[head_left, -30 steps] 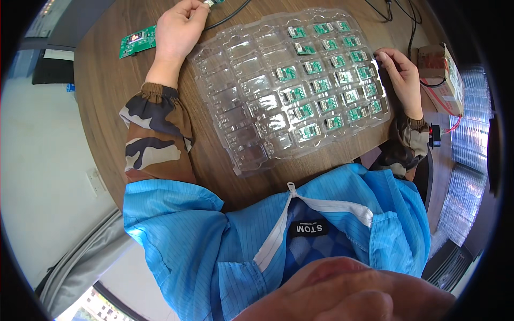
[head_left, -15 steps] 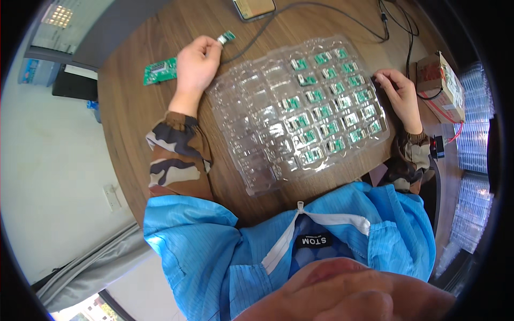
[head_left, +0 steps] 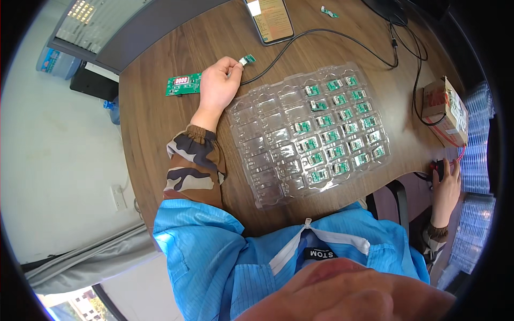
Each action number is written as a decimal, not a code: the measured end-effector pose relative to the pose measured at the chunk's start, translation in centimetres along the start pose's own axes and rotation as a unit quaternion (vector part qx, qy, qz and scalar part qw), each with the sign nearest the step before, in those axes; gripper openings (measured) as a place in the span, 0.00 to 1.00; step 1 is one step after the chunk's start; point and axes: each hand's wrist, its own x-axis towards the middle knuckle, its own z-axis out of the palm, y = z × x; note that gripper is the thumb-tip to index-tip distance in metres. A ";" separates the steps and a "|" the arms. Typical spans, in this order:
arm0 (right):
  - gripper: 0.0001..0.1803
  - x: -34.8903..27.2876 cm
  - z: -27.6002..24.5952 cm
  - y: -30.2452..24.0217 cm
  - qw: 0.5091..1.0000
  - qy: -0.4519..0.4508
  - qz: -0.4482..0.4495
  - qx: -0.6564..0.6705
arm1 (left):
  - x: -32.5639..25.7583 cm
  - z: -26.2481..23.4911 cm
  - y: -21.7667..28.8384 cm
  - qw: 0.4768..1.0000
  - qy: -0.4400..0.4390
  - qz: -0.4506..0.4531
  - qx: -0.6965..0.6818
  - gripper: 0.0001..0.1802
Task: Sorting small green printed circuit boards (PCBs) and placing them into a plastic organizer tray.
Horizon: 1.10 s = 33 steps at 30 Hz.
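Small green circuit board (head_left: 249,59) juts from the fingertips of your left hand (head_left: 219,85), pinched at its white end, above the tabletop (head_left: 160,134). Just left of that hand lies a larger green board (head_left: 184,84) with a lit red display, its right end hidden behind your hand. A black cable (head_left: 342,35) runs from beside your knuckles off to the right, passing a phone (head_left: 270,22) that lies beyond your left hand. Your right hand (head_left: 447,195) is at the tabletop's right edge, its fingers over a small black device (head_left: 440,170); you cannot tell from this view whether they grip it or only touch it. Between your hands lies a clear plastic tray (head_left: 251,131), with green modules (head_left: 335,153) in the compartments nearer your right hand. Just beyond that hand stands a cardboard box (head_left: 445,112).
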 end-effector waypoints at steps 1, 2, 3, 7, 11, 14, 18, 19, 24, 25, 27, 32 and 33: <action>0.19 -0.3 0.2 0.2 0.999 -0.012 0.011 -0.044 | 0.1 0.2 -0.1 1.000 -0.002 0.003 -0.004 0.07; 0.19 -0.2 0.4 0.0 0.999 -0.013 0.011 -0.042 | 0.0 0.2 -0.1 1.000 -0.003 0.003 -0.001 0.07; 0.19 0.1 0.6 -0.3 0.999 -0.036 0.017 -0.028 | -0.1 0.2 -0.1 1.000 -0.002 0.002 0.001 0.07; 0.19 1.7 1.0 -1.2 0.994 -0.100 0.037 0.014 | -0.3 0.1 0.1 1.000 0.003 0.004 0.007 0.08; 0.17 2.9 2.2 -0.8 0.976 -0.196 0.090 -0.029 | -0.4 0.2 0.3 1.000 0.002 0.004 0.014 0.08; 0.15 2.7 2.8 -0.1 0.981 -0.180 0.067 -0.012 | -0.5 0.0 0.3 1.000 0.005 0.005 0.018 0.08; 0.14 2.8 3.1 0.7 0.985 -0.167 0.036 0.011 | -0.5 0.1 0.2 1.000 0.008 0.008 0.019 0.08; 0.14 2.9 3.2 0.8 0.985 -0.170 0.029 0.019 | -0.5 0.1 0.1 1.000 0.009 0.012 0.020 0.08; 0.14 3.0 3.7 1.5 0.983 -0.177 0.018 0.043 | -0.5 0.0 -0.1 0.999 0.011 0.018 0.029 0.09; 0.14 3.0 3.8 1.6 0.983 -0.178 0.022 0.048 | -0.4 0.0 0.0 0.999 0.009 0.021 0.034 0.09; 0.14 3.1 3.6 1.6 0.981 -0.184 0.023 0.051 | -0.3 0.0 -0.1 0.999 0.005 0.017 0.038 0.09; 0.14 3.5 1.3 0.7 0.980 -0.184 0.028 0.069 | 0.0 0.2 -0.2 0.998 0.012 0.032 0.050 0.10; 0.14 3.6 0.8 0.6 0.983 -0.168 0.012 0.072 | 0.0 0.2 -0.2 0.998 0.010 0.029 0.053 0.10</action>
